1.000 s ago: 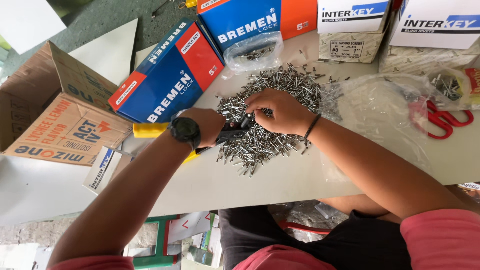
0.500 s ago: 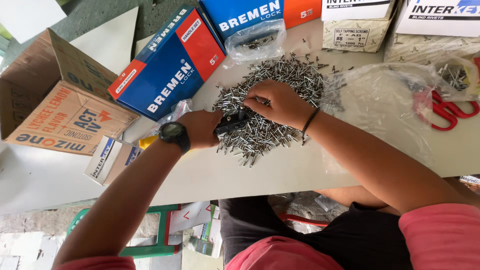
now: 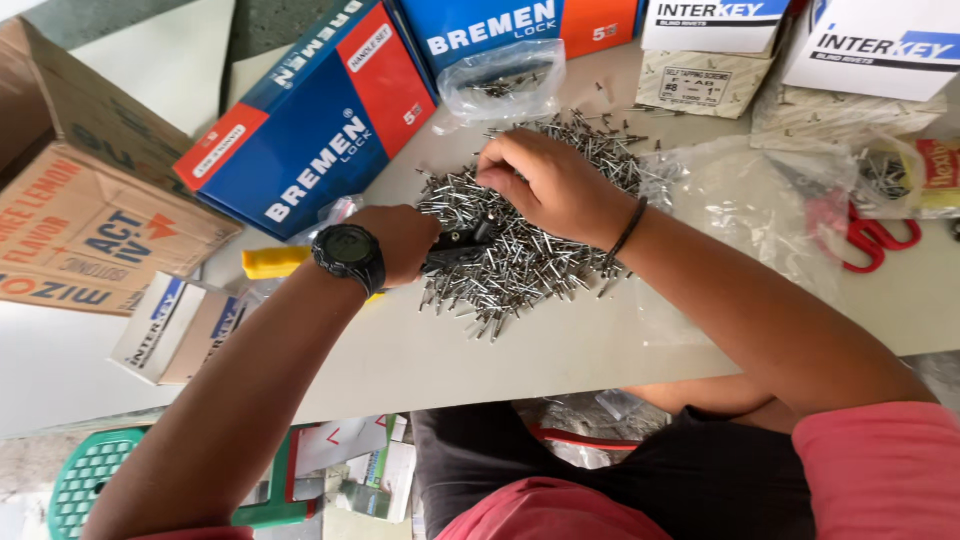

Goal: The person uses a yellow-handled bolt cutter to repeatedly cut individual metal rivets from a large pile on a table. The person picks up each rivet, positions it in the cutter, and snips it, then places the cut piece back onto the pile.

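Left hand (image 3: 400,240), wristwatch on, is closed tight round a dark tool (image 3: 458,245) with a yellow handle (image 3: 275,262) poking out behind the wrist; that grip is clamped on the tool, resting on the near edge of the heap. Right hand (image 3: 555,185) is down on the pile of small metal pins (image 3: 520,240), fingertips pinched together at the far left of the heap, though what sits between them is too small to tell.

The pile itself lies spread across the middle of the counter (image 3: 560,340), loose and wide, with strays scattered toward the far side. By the look of it there is plenty left: the heap is big and I see no sorted or finished batch set apart anywhere.

Around it: a blue and red box (image 3: 310,120) just beside the pile on the left, a clear bag (image 3: 505,80) with a few pieces in it beyond, white boxes (image 3: 870,45) at the far right, and red scissors (image 3: 865,235) lying under crumpled clear plastic (image 3: 740,200). A brown carton (image 3: 90,230) sits off to the left.
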